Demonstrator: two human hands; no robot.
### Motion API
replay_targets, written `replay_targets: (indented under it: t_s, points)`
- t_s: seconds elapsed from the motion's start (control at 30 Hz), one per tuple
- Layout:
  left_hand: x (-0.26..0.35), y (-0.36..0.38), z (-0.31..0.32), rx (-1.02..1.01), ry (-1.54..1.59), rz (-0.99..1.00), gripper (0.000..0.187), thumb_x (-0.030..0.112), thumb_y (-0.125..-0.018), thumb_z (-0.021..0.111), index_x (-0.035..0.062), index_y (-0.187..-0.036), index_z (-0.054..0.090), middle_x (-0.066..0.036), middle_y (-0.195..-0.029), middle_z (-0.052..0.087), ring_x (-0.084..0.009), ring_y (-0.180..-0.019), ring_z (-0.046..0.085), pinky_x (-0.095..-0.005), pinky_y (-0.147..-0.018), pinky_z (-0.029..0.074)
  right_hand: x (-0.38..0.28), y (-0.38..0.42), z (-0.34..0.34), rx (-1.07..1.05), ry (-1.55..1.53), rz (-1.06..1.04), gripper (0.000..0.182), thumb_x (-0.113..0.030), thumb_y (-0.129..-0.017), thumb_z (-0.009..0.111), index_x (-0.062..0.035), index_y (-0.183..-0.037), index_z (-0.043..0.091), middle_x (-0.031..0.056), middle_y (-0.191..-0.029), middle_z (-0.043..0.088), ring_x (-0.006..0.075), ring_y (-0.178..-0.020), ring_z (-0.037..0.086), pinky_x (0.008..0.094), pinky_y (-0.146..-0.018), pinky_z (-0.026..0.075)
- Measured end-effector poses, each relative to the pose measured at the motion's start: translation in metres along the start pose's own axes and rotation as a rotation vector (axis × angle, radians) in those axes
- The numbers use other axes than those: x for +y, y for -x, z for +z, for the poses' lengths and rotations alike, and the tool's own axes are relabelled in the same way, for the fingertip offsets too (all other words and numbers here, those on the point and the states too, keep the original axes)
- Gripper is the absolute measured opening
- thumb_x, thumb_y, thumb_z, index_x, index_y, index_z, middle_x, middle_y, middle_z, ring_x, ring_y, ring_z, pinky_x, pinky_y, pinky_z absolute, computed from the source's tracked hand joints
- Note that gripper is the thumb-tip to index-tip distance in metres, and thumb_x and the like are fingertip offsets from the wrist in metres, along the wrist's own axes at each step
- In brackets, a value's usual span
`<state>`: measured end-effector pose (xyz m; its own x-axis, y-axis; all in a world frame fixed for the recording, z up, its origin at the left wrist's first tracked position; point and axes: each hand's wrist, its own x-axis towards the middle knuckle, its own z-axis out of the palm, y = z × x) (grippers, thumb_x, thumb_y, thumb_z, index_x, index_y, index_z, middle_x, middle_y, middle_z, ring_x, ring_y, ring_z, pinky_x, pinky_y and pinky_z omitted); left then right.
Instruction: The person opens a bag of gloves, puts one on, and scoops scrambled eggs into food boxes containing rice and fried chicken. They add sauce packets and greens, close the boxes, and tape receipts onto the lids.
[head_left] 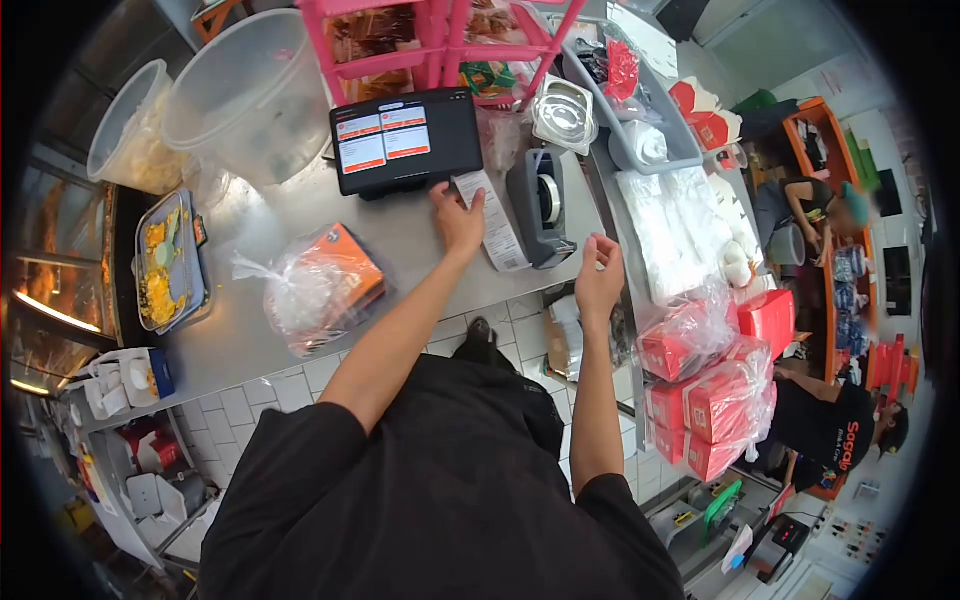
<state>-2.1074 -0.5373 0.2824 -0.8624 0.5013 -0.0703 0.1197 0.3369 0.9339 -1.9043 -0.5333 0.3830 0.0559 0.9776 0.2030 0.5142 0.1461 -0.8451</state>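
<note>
My left hand is at the lower edge of the black touchscreen terminal, its fingers apart and its thumb overlapping the edge of a long printed receipt. This paper hangs down from the terminal's right side over the steel counter. Just right of the receipt stands a grey tape dispenser with a roll in it. My right hand is raised beside the dispenser, fingers loosely bent and holding nothing visible. To the left of my left forearm sits a knotted clear plastic bag around an orange box.
Large clear tubs and a tray of yellow food occupy the counter's left. A pink rack rises behind the terminal. Bagged red boxes and a grey bin stand right. Two people are at the far right.
</note>
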Motion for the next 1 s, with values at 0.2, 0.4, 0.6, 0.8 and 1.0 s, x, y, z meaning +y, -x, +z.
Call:
replay_targets:
  t_s: [0.2, 0.4, 0.6, 0.8, 1.0]
  points:
    - [-0.016, 0.03, -0.053, -0.338, -0.263, 0.421, 0.063, -0.009, -0.07, 0.067, 0.0142, -0.128, 0.056, -0.019, -0.121, 0.062, -0.0378, -0.115, 0.059, -0.0394, -0.096, 0.048, 0.034, -0.02, 0.005, -0.218, -0.092, 0.089, 0.033, -0.031, -0.097, 0.062, 0.0, -0.108, 0.063, 0.0112, -0.097, 0.068, 0.0192, -0.085, 0.066, 0.031, -0.074, 0.051]
    - [0.025, 0.056, -0.103, -0.451, -0.503, 0.387, 0.043, 0.005, -0.078, 0.07, 0.0162, -0.12, 0.068, -0.011, -0.122, 0.067, -0.0357, -0.124, 0.056, -0.0536, -0.107, 0.036, 0.015, -0.05, 0.017, -0.706, 0.013, 0.456, 0.036, -0.036, -0.094, 0.065, -0.0017, -0.088, 0.073, 0.0082, -0.09, 0.066, 0.0155, -0.081, 0.063, 0.031, -0.072, 0.049]
    - [0.082, 0.078, -0.125, -0.321, -0.306, 0.39, 0.015, 0.017, -0.091, 0.068, 0.0145, -0.103, 0.076, -0.004, -0.107, 0.074, -0.0291, -0.117, 0.062, -0.0614, -0.108, 0.027, 0.085, 0.001, -0.002, -0.483, -0.543, 0.113, 0.025, -0.028, -0.091, 0.071, -0.0049, -0.085, 0.077, 0.0079, -0.079, 0.059, 0.015, -0.074, 0.058, 0.0321, -0.071, 0.048]
    - [0.116, 0.094, -0.146, -0.422, 0.175, 0.322, 0.02, 0.004, -0.092, 0.064, 0.0085, -0.109, 0.074, -0.005, -0.1, 0.071, -0.0123, -0.098, 0.064, -0.0246, -0.079, 0.047, 0.108, 0.018, -0.004, -0.701, 0.219, 0.415, 0.032, -0.036, -0.089, 0.071, -0.0052, -0.084, 0.078, 0.007, -0.076, 0.062, 0.0092, -0.074, 0.057, 0.0291, -0.066, 0.045]
    - [0.117, 0.106, -0.151, -0.453, 0.276, 0.344, 0.022, -0.002, -0.092, 0.063, 0.0051, -0.111, 0.072, -0.006, -0.11, 0.069, -0.0092, -0.092, 0.063, -0.0189, -0.071, 0.047, -0.003, 0.021, -0.028, -0.75, -0.925, 0.657, 0.032, -0.027, -0.099, 0.06, -0.008, -0.124, 0.065, 0.0052, -0.131, 0.061, 0.0147, -0.113, 0.058, 0.0386, -0.093, 0.047]
